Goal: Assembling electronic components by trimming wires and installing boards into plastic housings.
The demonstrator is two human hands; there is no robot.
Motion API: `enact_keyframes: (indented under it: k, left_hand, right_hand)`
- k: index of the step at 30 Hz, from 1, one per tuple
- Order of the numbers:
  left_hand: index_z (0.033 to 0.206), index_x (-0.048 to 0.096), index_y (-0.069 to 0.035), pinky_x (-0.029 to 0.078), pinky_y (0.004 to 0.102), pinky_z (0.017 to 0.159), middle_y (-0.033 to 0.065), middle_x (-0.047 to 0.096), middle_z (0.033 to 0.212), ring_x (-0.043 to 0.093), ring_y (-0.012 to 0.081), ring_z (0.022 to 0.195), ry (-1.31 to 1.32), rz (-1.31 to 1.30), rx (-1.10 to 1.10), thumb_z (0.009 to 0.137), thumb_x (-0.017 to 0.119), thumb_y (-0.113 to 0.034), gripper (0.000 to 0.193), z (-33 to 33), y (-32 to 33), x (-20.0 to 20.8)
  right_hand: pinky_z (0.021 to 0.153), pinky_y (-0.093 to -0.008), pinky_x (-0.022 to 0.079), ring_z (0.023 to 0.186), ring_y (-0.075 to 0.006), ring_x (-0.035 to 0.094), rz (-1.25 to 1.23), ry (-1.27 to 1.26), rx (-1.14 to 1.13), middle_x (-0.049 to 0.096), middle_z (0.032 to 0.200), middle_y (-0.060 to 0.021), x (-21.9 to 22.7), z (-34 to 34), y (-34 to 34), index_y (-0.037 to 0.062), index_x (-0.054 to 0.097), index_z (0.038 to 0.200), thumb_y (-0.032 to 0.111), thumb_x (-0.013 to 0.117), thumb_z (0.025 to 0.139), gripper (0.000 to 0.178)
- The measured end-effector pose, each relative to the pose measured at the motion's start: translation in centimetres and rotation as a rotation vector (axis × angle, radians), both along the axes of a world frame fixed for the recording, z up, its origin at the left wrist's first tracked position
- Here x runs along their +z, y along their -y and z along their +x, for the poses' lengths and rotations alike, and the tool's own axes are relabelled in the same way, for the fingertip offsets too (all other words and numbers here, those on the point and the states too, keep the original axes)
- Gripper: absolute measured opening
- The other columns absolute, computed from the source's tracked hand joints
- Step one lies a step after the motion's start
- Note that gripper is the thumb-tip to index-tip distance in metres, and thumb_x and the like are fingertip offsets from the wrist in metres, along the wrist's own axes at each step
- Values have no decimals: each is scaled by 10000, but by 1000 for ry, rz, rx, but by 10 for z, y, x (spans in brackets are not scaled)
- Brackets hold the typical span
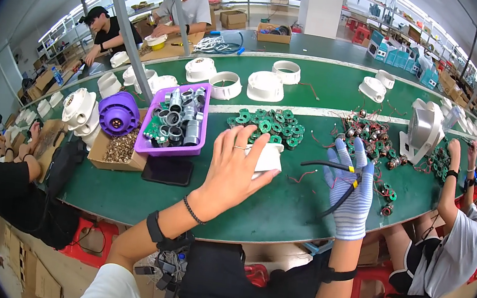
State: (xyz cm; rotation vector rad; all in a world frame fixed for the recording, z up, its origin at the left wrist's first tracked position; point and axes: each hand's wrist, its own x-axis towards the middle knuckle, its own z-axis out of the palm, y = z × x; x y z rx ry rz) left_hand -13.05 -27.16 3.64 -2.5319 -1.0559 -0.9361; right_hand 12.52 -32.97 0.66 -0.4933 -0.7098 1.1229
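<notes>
Purple plastic fills the left of the frame, where a domed, ribbed purple cover (118, 114) stands beside a rectangular purple tub (169, 151) of silvery metal cylinders, a flat black phone (167, 170) just below it on the green tabletop (229, 222). At centre, a worker's bare left hand (227, 168) grips a squat white plastic housing (267, 161), just below a pile of round green circuit boards (265, 124). Right of centre, black-handled pliers with yellow accents (355, 184) lie across the right hand (352, 209), sheathed in a blue-and-white striped glove; its fingers are extended, and from where I stand I cannot tell how firmly they hold the tool. Good handling would seem to mean keeping the housing steady, closing the gloved palm around both plier handles, and staying clear of the small motors with red wires (371, 132) heaped beyond the fingertips. Teal-and-white boxes (401, 59) at upper right carry printing too small to read; I can make out no other lettering.
</notes>
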Motion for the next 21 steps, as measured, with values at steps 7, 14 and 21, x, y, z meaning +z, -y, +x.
enact_keyframes:
  k: [7, 14, 21]
  left_hand:
    - [1360, 587, -93, 446, 443, 931, 187, 567, 1190, 538, 350, 1038, 85, -296, 9, 899, 711, -412, 574, -17, -24, 9]
    - [1395, 544, -91, 434, 462, 958, 193, 543, 1235, 516, 361, 1106, 41, -172, 34, 892, 714, -424, 626, -17, -20, 8]
    - [1277, 586, -31, 465, 440, 952, 161, 591, 1149, 558, 349, 1085, 302, -122, -214, 848, 769, -279, 528, 8, 36, 11]
  right_hand:
    - [1115, -472, 373, 1341, -327, 475, 66, -117, 33, 490, 1479, -202, -1, -5, 16, 139, 438, 1492, 524, 444, 1042, 592]
    - [1117, -474, 377, 1324, -324, 492, 69, -149, 17, 512, 1460, -201, -1, -9, 24, 128, 462, 1472, 535, 453, 1035, 597]
    - [1122, -474, 376, 1325, -332, 491, 81, -263, -22, 496, 1473, -199, -1, -20, 28, 128, 442, 1485, 548, 453, 1029, 620]
